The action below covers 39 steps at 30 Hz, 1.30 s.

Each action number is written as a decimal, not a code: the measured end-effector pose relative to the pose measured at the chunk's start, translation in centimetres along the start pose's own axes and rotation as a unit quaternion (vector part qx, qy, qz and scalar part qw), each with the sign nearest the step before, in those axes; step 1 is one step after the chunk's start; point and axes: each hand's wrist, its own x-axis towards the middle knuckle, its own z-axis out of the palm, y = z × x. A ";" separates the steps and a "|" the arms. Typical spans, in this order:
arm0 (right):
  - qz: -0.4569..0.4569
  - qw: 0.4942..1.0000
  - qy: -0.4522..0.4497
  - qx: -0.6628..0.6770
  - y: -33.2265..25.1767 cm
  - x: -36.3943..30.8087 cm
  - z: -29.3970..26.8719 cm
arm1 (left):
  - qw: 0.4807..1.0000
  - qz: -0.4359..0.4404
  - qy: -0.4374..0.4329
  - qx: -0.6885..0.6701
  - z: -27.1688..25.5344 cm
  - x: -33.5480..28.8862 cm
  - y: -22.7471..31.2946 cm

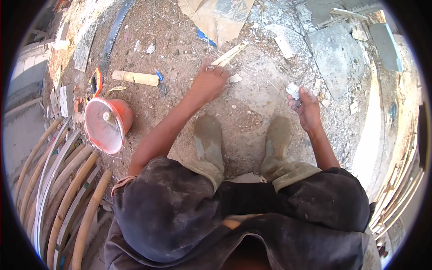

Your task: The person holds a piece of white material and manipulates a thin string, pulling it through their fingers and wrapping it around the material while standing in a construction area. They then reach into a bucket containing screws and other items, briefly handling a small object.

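My right hand [307, 108] is raised above the ground at the right, its fingers closed on a small whitish lump [293, 91] that looks like broken plaster or stone. My left hand [210, 83] reaches down to the dirt left of centre, slightly smeared, with a ring on one finger. A pale split strip of wood [230, 55] lies against its far side. Its fingertips are hidden under the hand, so a grip on the strip does not show. Close to the hand's right edge sits a small light chip [235, 78].
An orange bucket [128, 114] lies tipped at the left, near a bamboo piece [135, 77] and a long saw [116, 29]. Curved poles [67, 198] fill the lower left. Cardboard [220, 22] lies at the far side, a grey slab [337, 56] at the right. My boots [209, 137] stand between my hands.
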 end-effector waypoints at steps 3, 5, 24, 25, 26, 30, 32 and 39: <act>-0.046 0.999 0.011 -0.009 0.3 -0.1 0.3 | 0.982 -0.044 0.116 -0.144 -3.1 -4.6 1.0; -0.068 0.997 -0.032 -0.025 0.2 -0.3 1.0 | 0.953 -0.081 0.167 -0.241 -4.8 -8.3 0.5; -0.087 0.967 -0.155 -0.184 0.8 -2.3 3.1 | 0.846 -0.422 0.014 -0.326 -3.8 -18.9 -4.5; -0.085 0.966 -0.159 -0.185 0.8 -2.2 2.9 | 0.876 -0.430 0.015 -0.219 -3.7 -18.8 -4.8; -0.088 0.970 -0.146 -0.174 0.7 -2.1 3.0 | 0.862 -0.429 0.029 -0.268 -3.1 -19.0 -5.5; -0.089 0.973 -0.138 -0.159 0.6 -1.9 3.2 | 0.858 -0.442 0.000 -0.262 -1.3 -20.6 -6.4; -0.088 0.973 -0.138 -0.161 0.9 -1.6 2.9 | 0.864 -0.486 -0.015 -0.127 -0.5 -20.6 -5.7; -0.055 0.993 -0.096 -0.047 -0.2 -1.9 2.8 | 0.955 -0.276 0.013 -0.110 0.1 -18.1 -1.9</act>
